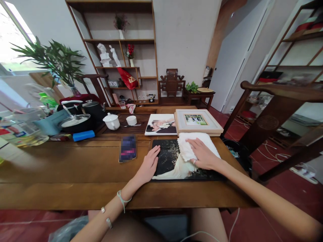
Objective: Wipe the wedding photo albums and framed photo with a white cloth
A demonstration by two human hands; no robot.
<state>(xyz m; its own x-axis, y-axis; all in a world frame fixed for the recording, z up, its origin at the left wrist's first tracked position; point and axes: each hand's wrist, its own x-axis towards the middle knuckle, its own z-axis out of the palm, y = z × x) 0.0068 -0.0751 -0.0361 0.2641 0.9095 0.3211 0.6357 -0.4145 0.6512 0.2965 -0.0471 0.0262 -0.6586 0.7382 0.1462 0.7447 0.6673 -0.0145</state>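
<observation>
A dark photo panel with a pale, dress-like shape lies flat near the table's front edge. My left hand rests on its left edge, fingers stretched out and holding nothing. On the panel's upper right, my right hand has its fingers over a folded white cloth and presses it down. The cloth hides that part of the panel. Just behind lie a white-edged photo panel and, to its right, a light wooden picture frame with a small photo.
A phone lies left of the panel. Farther back are a white lidded cup, a small white bowl, a blue object and a black pan. A wooden chair stands at the right.
</observation>
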